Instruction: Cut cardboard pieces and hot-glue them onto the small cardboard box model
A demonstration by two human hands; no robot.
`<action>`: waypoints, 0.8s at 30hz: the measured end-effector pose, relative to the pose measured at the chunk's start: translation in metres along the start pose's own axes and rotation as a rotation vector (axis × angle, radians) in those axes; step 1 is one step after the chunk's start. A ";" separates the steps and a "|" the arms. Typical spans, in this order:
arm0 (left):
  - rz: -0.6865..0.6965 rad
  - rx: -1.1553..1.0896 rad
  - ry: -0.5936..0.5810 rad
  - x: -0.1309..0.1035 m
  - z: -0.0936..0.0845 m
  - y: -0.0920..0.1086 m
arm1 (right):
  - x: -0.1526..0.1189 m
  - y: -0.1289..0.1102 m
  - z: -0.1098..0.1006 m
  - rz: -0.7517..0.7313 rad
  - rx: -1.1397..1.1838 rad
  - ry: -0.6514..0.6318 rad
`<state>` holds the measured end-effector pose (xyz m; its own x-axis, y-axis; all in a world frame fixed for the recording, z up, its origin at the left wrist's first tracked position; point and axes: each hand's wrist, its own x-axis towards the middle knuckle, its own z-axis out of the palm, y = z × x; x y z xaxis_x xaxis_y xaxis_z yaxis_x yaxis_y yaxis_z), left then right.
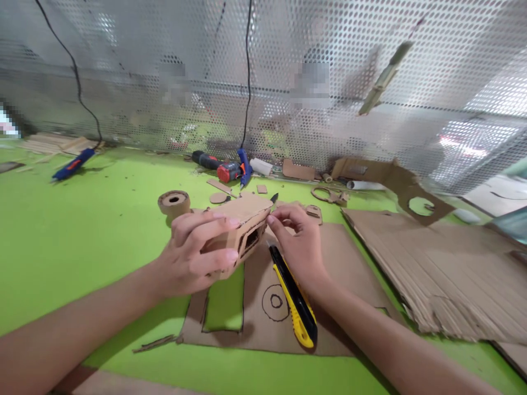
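Note:
My left hand is wrapped around a small cardboard box, which is tilted above the table and has a rectangular opening in its side. At the box's right end, my right hand pinches the edge between thumb and fingers; whether a small piece is also in that pinch is hidden. Just below the right hand lies a yellow and black utility knife, its blade pointing toward the box. Under it is a flat cardboard sheet with a rectangular cut-out and a drawn double circle.
A cardboard roll stands left of the box. Farther back are a blue glue gun, a cordless screwdriver and another glue gun. Torn corrugated cardboard lies at right. A perforated metal screen borders the green table.

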<state>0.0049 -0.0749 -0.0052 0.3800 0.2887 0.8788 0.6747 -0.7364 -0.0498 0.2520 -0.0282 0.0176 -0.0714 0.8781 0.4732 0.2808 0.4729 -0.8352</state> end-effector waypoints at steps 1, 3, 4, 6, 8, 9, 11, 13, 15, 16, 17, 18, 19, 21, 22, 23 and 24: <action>0.041 0.000 -0.007 0.006 0.000 0.000 | -0.001 0.002 0.000 0.013 -0.006 0.001; 0.062 -0.042 0.001 0.014 0.001 -0.001 | -0.001 0.007 0.001 0.037 -0.010 0.008; 0.033 -0.073 0.007 0.016 0.002 -0.003 | -0.001 0.009 0.000 0.045 -0.003 0.011; -0.014 -0.119 0.027 0.018 0.003 -0.007 | 0.002 0.011 -0.002 0.050 0.019 0.018; -0.009 -0.101 0.051 0.018 0.003 -0.012 | 0.006 0.010 -0.007 0.051 0.034 0.023; 0.019 -0.064 0.073 0.019 0.003 -0.015 | 0.008 0.008 -0.011 0.055 0.039 0.025; 0.164 0.048 0.094 0.023 0.000 -0.018 | 0.009 0.003 -0.018 0.064 0.045 0.037; 0.359 0.153 0.086 0.028 -0.003 -0.017 | 0.008 -0.003 -0.026 0.074 0.054 0.071; 0.454 0.204 0.065 0.033 -0.003 -0.015 | 0.004 -0.007 -0.033 0.079 0.071 0.118; 0.452 0.212 0.060 0.036 -0.002 -0.013 | 0.002 -0.008 -0.036 0.083 0.082 0.141; 0.428 0.217 0.068 0.038 0.001 -0.012 | 0.001 -0.009 -0.040 0.087 0.092 0.163; 0.397 0.207 0.081 0.041 0.005 -0.011 | -0.001 -0.009 -0.043 0.092 0.102 0.183; 0.364 0.179 0.091 0.043 0.010 -0.010 | -0.001 -0.008 -0.045 0.096 0.114 0.200; 0.312 0.075 0.121 0.046 0.020 -0.010 | -0.002 -0.006 -0.050 0.102 0.143 0.213; 0.293 0.050 0.129 0.046 0.024 -0.009 | -0.003 -0.005 -0.051 0.105 0.159 0.209; 0.265 0.036 0.132 0.045 0.026 -0.009 | -0.003 -0.004 -0.052 0.109 0.176 0.198; 0.232 0.025 0.127 0.043 0.027 -0.008 | -0.003 -0.003 -0.053 0.115 0.192 0.182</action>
<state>0.0328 -0.0398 0.0206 0.4452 0.0339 0.8948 0.5946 -0.7584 -0.2671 0.3022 -0.0364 0.0338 0.1283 0.9072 0.4006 0.0898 0.3916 -0.9157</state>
